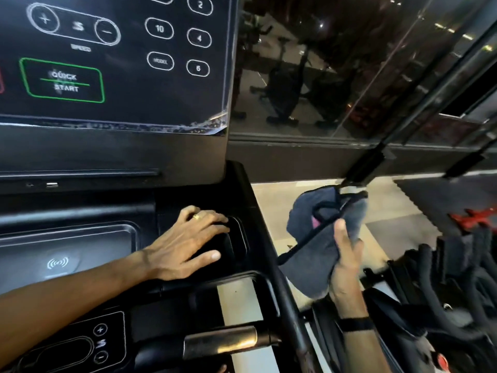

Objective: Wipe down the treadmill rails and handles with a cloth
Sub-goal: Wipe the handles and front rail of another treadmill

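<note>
My right hand (345, 262) grips a bunched grey-blue cloth (320, 238) in the air, just right of the treadmill's black right side rail (271, 254). My left hand (188, 243), wearing a ring, rests flat with spread fingers on the black cup-holder recess (236, 235) of the console deck. The treadmill's front handle with its metal pulse grip (223, 341) lies below my left forearm. The console panel (115, 63) with the green Quick Start button fills the upper left.
A glass wall (349, 76) stands ahead on the right, reflecting exercise bikes. Dark equipment with black padded bars (443, 278) crowds the lower right, beside a red part (473, 218). Pale floor (279, 200) shows between the treadmill and that equipment. A small speed keypad (100, 343) sits at lower left.
</note>
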`<action>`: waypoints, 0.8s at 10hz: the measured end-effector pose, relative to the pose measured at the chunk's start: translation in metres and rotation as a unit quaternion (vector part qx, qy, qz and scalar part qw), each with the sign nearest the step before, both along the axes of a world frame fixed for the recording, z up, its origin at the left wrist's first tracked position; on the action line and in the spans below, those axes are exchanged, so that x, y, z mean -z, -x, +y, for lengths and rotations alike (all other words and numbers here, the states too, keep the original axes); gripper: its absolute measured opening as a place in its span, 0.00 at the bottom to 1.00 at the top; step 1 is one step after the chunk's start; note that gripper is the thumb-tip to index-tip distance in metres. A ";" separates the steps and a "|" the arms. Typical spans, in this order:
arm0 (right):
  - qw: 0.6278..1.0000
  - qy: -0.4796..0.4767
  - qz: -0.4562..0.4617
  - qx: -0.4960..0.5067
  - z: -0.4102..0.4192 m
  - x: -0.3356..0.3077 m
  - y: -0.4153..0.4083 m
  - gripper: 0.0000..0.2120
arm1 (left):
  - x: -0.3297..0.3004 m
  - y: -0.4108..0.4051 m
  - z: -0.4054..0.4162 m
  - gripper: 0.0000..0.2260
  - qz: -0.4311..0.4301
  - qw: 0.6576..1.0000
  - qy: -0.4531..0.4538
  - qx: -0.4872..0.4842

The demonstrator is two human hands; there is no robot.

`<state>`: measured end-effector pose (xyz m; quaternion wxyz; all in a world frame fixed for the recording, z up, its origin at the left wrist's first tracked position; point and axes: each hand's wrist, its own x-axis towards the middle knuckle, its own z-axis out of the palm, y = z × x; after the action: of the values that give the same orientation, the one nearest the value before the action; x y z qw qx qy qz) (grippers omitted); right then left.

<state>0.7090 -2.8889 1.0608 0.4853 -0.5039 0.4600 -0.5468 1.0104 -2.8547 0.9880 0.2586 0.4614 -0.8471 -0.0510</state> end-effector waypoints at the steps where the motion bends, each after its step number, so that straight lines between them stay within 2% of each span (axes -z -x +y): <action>1: 0.925 -0.079 0.349 -0.128 0.017 0.056 -0.011 0.45 | -0.010 0.034 -0.017 0.29 -0.012 0.999 -0.005 0.033; 2: 0.845 -0.068 0.507 -0.157 0.017 0.103 -0.016 0.58 | -0.010 0.051 -0.030 0.29 -0.009 1.000 -0.017 0.020; 3: 0.907 -0.202 0.350 -0.120 -0.015 0.120 -0.012 0.53 | -0.003 0.077 -0.046 0.30 -0.015 0.999 -0.030 0.023; 4: 0.915 -0.332 0.204 -0.102 -0.037 0.131 0.006 0.49 | 0.003 0.100 -0.055 0.30 -0.033 0.998 -0.043 0.041; 5: 0.905 -0.368 0.183 -0.106 -0.034 0.152 0.041 0.36 | 0.015 0.124 -0.065 0.30 -0.044 0.996 -0.061 0.044; 6: 0.902 -0.383 0.156 -0.121 -0.017 0.172 0.067 0.29 | 0.024 0.127 -0.069 0.32 -0.020 0.996 -0.083 0.014; 7: 0.898 -0.405 0.133 -0.111 0.060 0.159 0.095 0.31 | 0.033 0.129 -0.074 0.33 -0.012 0.996 -0.090 0.003; 8: 0.886 -0.365 0.272 -0.090 0.062 0.130 0.073 0.44 | 0.035 0.131 -0.074 0.32 -0.013 0.997 -0.077 0.011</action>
<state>0.6361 -2.8270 0.9306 0.5378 -0.4597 0.6936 -0.1358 0.8792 -2.9285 0.9525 0.2107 0.4712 -0.8490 -0.1128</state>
